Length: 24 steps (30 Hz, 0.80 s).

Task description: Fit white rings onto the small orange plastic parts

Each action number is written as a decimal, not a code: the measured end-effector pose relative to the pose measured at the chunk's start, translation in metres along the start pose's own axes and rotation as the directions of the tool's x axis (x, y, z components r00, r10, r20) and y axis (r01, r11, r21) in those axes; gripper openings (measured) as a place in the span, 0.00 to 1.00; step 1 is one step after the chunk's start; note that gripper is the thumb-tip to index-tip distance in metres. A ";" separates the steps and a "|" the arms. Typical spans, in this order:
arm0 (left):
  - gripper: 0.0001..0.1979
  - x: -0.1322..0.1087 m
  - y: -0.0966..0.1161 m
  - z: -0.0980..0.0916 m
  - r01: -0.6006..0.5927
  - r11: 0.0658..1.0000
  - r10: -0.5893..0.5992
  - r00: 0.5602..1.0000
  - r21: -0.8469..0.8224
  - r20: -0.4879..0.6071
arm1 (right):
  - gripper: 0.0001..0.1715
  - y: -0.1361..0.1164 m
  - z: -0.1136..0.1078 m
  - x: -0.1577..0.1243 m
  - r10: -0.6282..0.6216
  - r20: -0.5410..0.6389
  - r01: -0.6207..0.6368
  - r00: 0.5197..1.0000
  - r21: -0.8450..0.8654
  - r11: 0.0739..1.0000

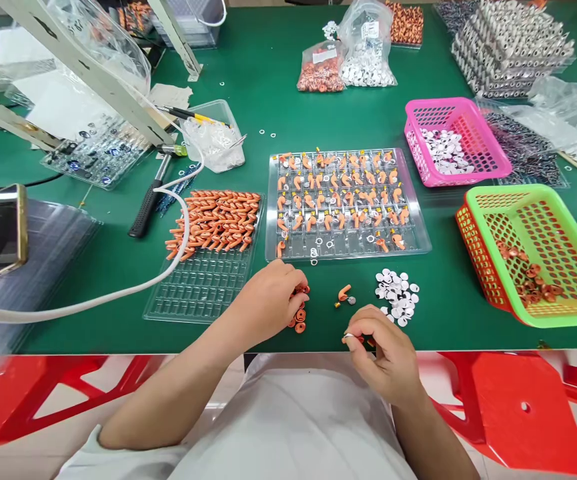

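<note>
My left hand (271,300) is closed in a pinch on a copper-orange round cap at the near edge of the table. Several more copper-orange round caps (299,327) lie just under its fingertips. My right hand (385,353) pinches a small white disc (349,335) between thumb and finger; copper-coloured bits show partly behind its fingers. Beyond that hand lies a loose pile of white discs (398,297). Between the hands rests a single orange curved piece (344,292) with a small metal disc. Farther back, a clear tray (293,250) holds rows of similar curved pieces.
A tray (188,293) of stacked orange parts is at left, near a hammer (151,193) and a white cable (118,297). At right stand a green basket (568,320) and a pink basket (448,179). Bags of parts (321,73) lie at the back.
</note>
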<state>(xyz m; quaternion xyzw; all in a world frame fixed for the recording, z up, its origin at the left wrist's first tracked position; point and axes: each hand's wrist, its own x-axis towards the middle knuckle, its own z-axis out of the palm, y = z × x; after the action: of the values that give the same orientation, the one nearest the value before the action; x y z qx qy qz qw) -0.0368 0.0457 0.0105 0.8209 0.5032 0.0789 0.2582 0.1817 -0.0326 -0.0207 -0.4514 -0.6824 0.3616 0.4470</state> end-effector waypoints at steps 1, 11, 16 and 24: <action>0.02 0.000 0.000 0.001 0.007 1.000 -0.007 1.000 0.014 -0.001 | 0.09 0.000 0.000 0.000 0.004 0.010 -0.004 1.000 0.006 1.000; 0.07 -0.002 -0.002 0.007 -0.033 0.999 0.032 0.994 -0.006 -0.108 | 0.09 0.000 0.000 0.001 -0.005 0.033 0.005 0.999 0.014 1.000; 0.07 -0.013 0.000 -0.002 -0.042 0.999 0.042 0.999 -0.026 -0.003 | 0.10 0.001 -0.003 0.000 0.008 0.018 -0.008 1.000 0.002 1.000; 0.11 -0.010 0.003 -0.005 -0.034 0.999 0.031 0.991 0.023 0.128 | 0.09 0.001 0.001 0.002 -0.006 0.052 0.005 0.999 0.011 1.000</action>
<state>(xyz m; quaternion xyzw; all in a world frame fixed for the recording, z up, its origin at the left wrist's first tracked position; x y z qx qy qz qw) -0.0412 0.0381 0.0176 0.8354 0.4733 0.0242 0.2783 0.1808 -0.0301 -0.0217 -0.4377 -0.6929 0.3757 0.4326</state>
